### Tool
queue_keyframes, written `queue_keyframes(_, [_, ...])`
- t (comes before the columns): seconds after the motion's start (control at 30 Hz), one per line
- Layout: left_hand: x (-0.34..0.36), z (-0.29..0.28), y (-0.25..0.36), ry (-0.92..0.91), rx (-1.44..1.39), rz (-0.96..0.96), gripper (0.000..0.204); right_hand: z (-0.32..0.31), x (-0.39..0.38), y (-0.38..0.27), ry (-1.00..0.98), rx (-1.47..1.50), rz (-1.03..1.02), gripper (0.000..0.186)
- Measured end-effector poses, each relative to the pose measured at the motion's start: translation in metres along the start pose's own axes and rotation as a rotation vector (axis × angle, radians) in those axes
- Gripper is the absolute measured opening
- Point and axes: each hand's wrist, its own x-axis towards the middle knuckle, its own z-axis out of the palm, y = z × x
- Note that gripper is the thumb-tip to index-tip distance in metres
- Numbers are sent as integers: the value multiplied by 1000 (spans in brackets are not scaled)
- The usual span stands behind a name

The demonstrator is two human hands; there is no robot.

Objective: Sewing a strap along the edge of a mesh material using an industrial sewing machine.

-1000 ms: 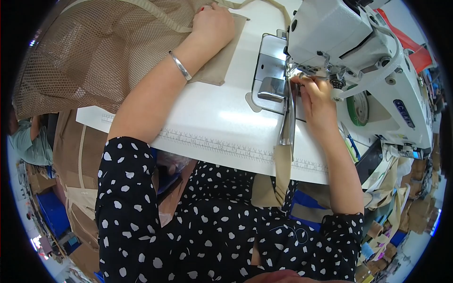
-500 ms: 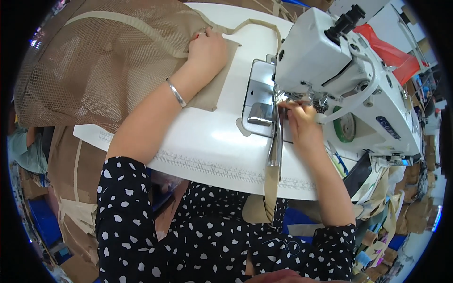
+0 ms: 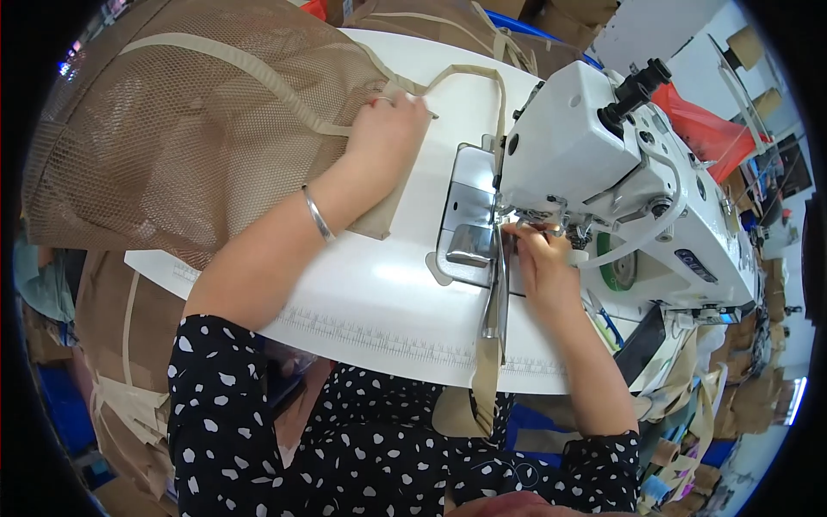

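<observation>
A large brown mesh piece (image 3: 189, 146) with beige trim, shaped like a bag, lies over the left of the table. My left hand (image 3: 388, 142) grips its edge by a flat brown fabric panel (image 3: 376, 222), fingers curled and partly blurred. Beige binding tape (image 3: 486, 370) rises from my lap through a metal folder (image 3: 492, 310) to the white sewing machine (image 3: 564, 121). Behind the needle area, a bound strip (image 3: 472, 71) loops back to the mesh. My right hand (image 3: 549, 271) is beside the presser foot, fingertips pinched at the tape; the foot area partly hides them.
The white table (image 3: 370, 289) has a printed ruler along its front edge. Right of my hand are a green reel (image 3: 618, 263), a dark phone-like slab (image 3: 642, 349) and fabric scraps (image 3: 689, 405). A red plastic bag (image 3: 711, 129) hangs behind the machine. More brown mesh lies beyond the table.
The whole view has shifted, so the table and machine sit lower in the picture. My left hand has moved slightly toward the machine with the fabric. My right hand stays by the presser foot.
</observation>
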Motion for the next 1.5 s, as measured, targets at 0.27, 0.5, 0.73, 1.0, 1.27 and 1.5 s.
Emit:
queue_keyframes(0.27, [-14, -9, 25, 1, -634, 660, 31, 3, -2, 3, 39, -68, -69, 26])
queue_keyframes(0.5, [-13, -10, 29, -28, -649, 618, 29, 2, 0, 1, 58, -68, -103, 25])
queue_keyframes(0.73, [-15, -9, 29, -6, -597, 631, 30, 1, 2, -2, 76, -50, -112, 26])
queue_keyframes(1.0, [-16, -8, 29, 26, -595, 617, 30, 6, 4, 0, 173, 30, -206, 25])
queue_keyframes(1.27, [-16, -6, 32, 46, -573, 596, 36, 5, 4, 0, 154, 17, -176, 24])
queue_keyframes(1.5, [-16, -7, 32, 7, -591, 581, 36, 3, 4, -2, 171, -44, -199, 24])
